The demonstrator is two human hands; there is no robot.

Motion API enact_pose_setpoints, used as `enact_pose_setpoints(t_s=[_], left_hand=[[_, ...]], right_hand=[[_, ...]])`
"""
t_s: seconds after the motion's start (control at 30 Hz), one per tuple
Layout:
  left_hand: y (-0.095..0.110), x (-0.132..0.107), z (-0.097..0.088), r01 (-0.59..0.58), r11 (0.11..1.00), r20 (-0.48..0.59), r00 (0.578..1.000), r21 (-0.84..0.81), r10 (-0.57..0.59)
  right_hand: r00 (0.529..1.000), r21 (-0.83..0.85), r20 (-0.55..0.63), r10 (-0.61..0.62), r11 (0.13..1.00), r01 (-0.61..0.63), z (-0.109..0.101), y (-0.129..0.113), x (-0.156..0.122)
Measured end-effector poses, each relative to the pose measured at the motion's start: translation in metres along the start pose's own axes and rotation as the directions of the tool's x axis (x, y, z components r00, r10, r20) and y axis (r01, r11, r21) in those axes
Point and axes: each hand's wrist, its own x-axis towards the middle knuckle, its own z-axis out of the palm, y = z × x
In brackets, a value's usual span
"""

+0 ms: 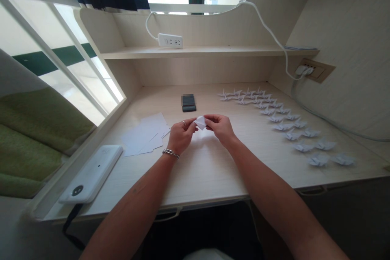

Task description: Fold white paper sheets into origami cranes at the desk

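In the head view, the left hand (182,135) and the right hand (221,128) are held close together over a pale wood-grain desk (210,174), fingers curled and nearly closed. Both pinch a small folded piece of white paper (200,122) between them. A silver chain bracelet (171,153) circles the left wrist. Around the hands, a loose pile of white rectangular paper sheets (144,135) lies at 9 o'clock, and two long rows of small white origami cranes (276,118) run from 1 to 4 o'clock. A flat black rectangular object (189,104), partly blurred, sits at 12 o'clock, and a white rectangular device (91,174) with a round black mark lies at 8 o'clock.
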Motion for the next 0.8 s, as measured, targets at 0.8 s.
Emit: enact_pose_setpoints(t_s=[0.8], left_hand=[[-0.0051, 0.0027, -0.0003, 0.027, 0.992, -0.047, 0.998, -0.126, -0.033]], right_hand=[[0.998, 0.017, 0.058, 0.016, 1.000, -0.018, 0.0026, -0.0028, -0.0045]])
